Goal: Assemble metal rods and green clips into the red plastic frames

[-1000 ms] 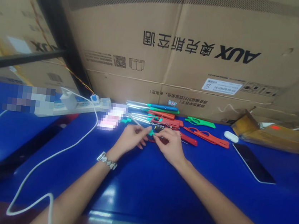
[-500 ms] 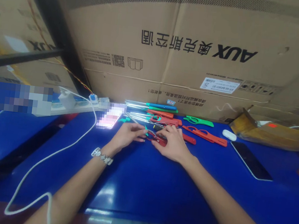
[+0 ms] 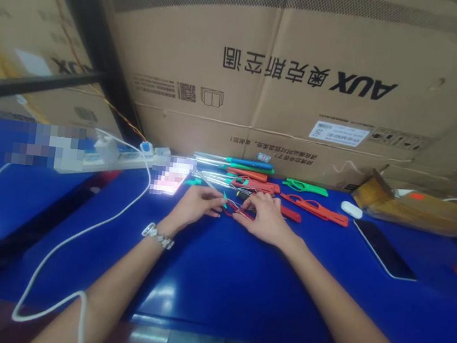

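Both my hands meet over a small red plastic piece (image 3: 235, 210) lying on the blue table (image 3: 216, 280). My left hand (image 3: 198, 204), a watch on its wrist, has its fingers pinched at a thin metal rod with a teal end. My right hand (image 3: 262, 216) presses its fingertips onto the red piece and a thin wire by it. Just behind my hands lies a heap of red, green and blue handled tools with metal rods (image 3: 240, 174).
A large cardboard box (image 3: 297, 75) stands along the table's back edge. A lit phone (image 3: 170, 178), a power strip (image 3: 118, 156) and a white cable (image 3: 81, 234) lie left. A dark phone (image 3: 384, 249), a white earbud case (image 3: 351, 209) and red handles (image 3: 317, 209) lie right.
The teal-ended part that both hands pinched in the air a second ago has come down; my right hand now rests on a red piece on the table. The view shifted slightly.
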`<state>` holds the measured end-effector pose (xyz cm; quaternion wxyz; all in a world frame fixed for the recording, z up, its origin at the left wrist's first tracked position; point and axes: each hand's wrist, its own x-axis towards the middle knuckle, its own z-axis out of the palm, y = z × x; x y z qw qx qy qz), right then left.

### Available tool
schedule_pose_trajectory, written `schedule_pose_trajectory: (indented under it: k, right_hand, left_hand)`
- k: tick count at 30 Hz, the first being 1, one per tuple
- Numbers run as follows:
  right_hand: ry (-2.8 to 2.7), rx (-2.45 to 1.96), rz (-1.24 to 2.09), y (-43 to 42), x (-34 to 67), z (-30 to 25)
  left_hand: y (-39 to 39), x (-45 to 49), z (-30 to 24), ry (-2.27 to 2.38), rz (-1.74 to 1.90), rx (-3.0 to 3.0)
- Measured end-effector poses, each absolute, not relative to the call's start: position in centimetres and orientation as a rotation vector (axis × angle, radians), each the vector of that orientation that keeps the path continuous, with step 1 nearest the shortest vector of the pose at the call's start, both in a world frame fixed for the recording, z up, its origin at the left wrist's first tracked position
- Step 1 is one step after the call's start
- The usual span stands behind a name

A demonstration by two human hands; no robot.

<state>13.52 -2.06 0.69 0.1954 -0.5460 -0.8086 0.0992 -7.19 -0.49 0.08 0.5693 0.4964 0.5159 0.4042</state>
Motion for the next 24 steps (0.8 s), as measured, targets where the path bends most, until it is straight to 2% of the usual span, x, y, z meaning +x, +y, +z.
schedule_pose_trajectory:
  k: [11,18,24]
  right_hand:
    - [-2.387,-1.777,0.539,0.1,12.9,2.3]
    - [-2.2,-1.563,0.655,-1.5,13.4,1.6]
    - [-1.86,-1.324,0.967,-1.1,13.9,0.2]
  left_hand:
    - [-0.5,-7.3,0.3,1.216,0.933,1.177]
    - [-1.0,-7.0,0.8,1.166,1.076,1.326]
    - [-1.2,-6.8,0.7,1.151,1.031,1.234]
